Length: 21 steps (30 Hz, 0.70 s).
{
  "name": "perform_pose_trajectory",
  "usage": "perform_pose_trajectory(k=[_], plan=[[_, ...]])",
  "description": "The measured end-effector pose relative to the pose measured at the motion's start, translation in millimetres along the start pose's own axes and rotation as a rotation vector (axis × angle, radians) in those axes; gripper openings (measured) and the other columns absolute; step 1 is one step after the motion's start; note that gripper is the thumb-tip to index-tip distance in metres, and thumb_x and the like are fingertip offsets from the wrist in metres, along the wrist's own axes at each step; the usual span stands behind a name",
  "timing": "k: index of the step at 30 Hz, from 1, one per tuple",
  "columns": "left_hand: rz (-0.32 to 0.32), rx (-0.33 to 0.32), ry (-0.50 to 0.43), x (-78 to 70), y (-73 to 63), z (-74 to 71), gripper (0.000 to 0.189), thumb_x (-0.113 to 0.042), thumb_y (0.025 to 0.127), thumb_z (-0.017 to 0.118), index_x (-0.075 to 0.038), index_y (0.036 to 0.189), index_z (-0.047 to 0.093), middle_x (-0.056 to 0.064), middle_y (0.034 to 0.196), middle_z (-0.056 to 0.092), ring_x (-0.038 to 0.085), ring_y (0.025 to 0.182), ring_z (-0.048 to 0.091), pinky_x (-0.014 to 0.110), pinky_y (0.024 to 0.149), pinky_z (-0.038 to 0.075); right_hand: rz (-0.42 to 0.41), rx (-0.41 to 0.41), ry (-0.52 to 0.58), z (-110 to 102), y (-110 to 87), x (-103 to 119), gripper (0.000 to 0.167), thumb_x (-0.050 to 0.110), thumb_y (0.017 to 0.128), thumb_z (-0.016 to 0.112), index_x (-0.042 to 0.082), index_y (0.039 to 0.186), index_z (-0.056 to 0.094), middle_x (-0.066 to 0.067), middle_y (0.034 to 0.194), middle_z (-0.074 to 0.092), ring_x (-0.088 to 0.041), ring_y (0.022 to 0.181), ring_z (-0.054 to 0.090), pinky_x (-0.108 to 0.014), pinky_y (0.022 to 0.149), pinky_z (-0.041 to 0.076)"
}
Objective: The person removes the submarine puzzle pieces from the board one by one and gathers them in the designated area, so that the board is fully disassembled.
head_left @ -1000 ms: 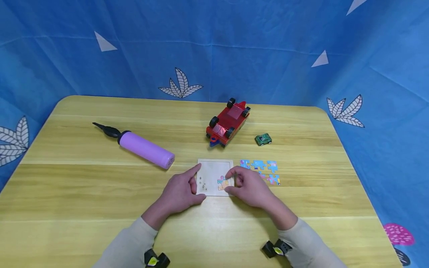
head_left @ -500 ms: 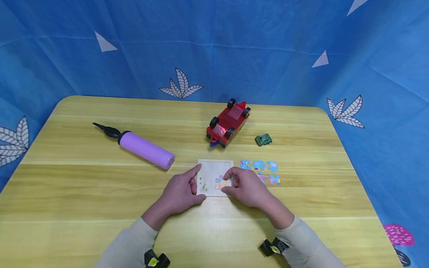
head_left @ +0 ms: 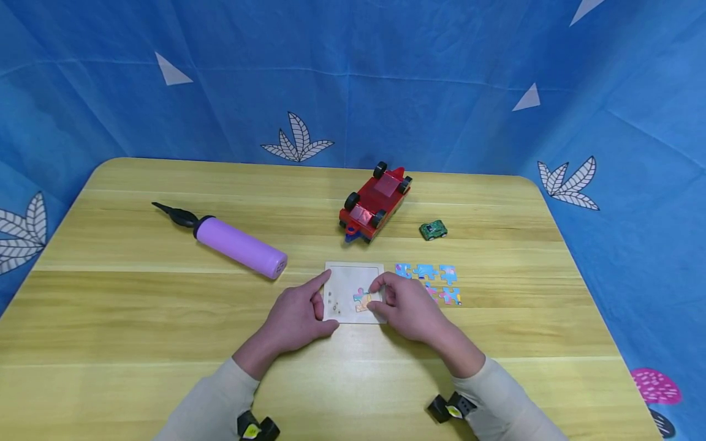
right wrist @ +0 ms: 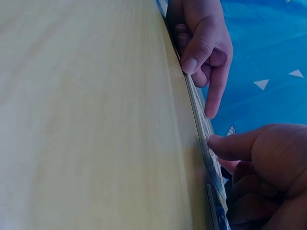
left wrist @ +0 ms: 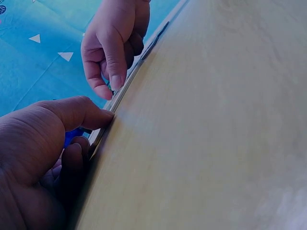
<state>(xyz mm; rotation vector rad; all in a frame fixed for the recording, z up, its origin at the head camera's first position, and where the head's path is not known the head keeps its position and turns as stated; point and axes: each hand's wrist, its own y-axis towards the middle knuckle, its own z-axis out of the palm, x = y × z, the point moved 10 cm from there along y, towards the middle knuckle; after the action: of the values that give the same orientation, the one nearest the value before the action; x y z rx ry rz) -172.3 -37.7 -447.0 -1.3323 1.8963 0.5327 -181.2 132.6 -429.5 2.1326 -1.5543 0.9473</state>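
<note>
A white square puzzle board lies flat on the table in the head view. My left hand holds its left side, index finger at the upper left corner and thumb at the lower edge. Colourful puzzle pieces, seemingly two joined, sit in the board's lower right part. Thumb and index finger of my right hand pinch them at their right side. In the left wrist view, the board's edge is seen side-on beside my left thumb. The right wrist view shows my right thumb over the board; the pieces are hard to make out.
Several loose blue puzzle pieces lie right of the board, partly behind my right hand. Farther back are an overturned red toy vehicle and a small green toy car. A purple hand pump lies at the left.
My right hand has shifted slightly left, and the pieces at its fingertips have slid a little left on the board. My left hand and the board have stayed in place.
</note>
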Motion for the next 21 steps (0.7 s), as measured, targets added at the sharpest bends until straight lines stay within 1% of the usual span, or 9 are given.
perform_pose_trajectory(k=[3, 6, 11, 16, 21], plan=[[-0.001, 0.004, 0.001, 0.2, -0.2, 0.3, 0.091, -0.023, 0.073, 0.087, -0.002, 0.15, 0.043, -0.011, 0.067, 0.053, 0.006, 0.055, 0.047, 0.028, 0.062, 0.044, 0.002, 0.012, 0.005, 1.0, 0.4, -0.4, 0.024, 0.024, 0.085, 0.082, 0.016, 0.103, 0.068, 0.006, 0.057, 0.041, -0.009, 0.05, 0.036, -0.03, 0.052, 0.031], [0.0, 0.006, 0.002, 0.5, -0.3, 0.5, 0.091, -0.023, 0.073, 0.087, -0.002, 0.15, 0.043, -0.011, 0.067, 0.053, 0.006, 0.055, 0.047, 0.028, 0.062, 0.043, 0.005, 0.043, 0.01, 4.1, 0.8, -0.6, 0.028, 0.024, 0.083, 0.084, 0.016, 0.105, 0.067, 0.006, 0.057, 0.041, -0.009, 0.05, 0.036, -0.03, 0.052, 0.032], [-0.006, 0.008, 0.0, 1.2, -0.2, 0.9, 0.091, -0.023, 0.073, 0.087, -0.003, 0.15, 0.043, -0.011, 0.067, 0.053, 0.007, 0.055, 0.047, 0.029, 0.06, 0.043, -0.017, 0.073, 0.012, 6.4, 1.8, 1.7, 0.026, 0.021, 0.084, 0.083, 0.015, 0.104, 0.066, 0.006, 0.057, 0.042, -0.009, 0.051, 0.038, -0.03, 0.053, 0.034], [-0.017, 0.013, 0.001, 1.5, 0.0, 1.2, 0.091, -0.023, 0.073, 0.087, -0.003, 0.15, 0.043, -0.01, 0.067, 0.053, 0.007, 0.055, 0.047, 0.028, 0.06, 0.043, -0.032, 0.077, -0.007, 6.6, 2.5, 2.6, 0.024, 0.022, 0.085, 0.082, 0.015, 0.103, 0.066, 0.006, 0.058, 0.043, -0.01, 0.052, 0.039, -0.029, 0.054, 0.035], [-0.018, 0.006, 0.004, 0.7, -0.3, 0.0, 0.09, -0.023, 0.073, 0.087, -0.003, 0.15, 0.044, -0.01, 0.066, 0.053, 0.007, 0.055, 0.047, 0.028, 0.06, 0.042, -0.028, 0.058, -0.046, 5.6, 1.4, 1.7, 0.024, 0.026, 0.087, 0.081, 0.017, 0.103, 0.065, 0.006, 0.059, 0.044, -0.01, 0.053, 0.039, -0.03, 0.053, 0.034]])
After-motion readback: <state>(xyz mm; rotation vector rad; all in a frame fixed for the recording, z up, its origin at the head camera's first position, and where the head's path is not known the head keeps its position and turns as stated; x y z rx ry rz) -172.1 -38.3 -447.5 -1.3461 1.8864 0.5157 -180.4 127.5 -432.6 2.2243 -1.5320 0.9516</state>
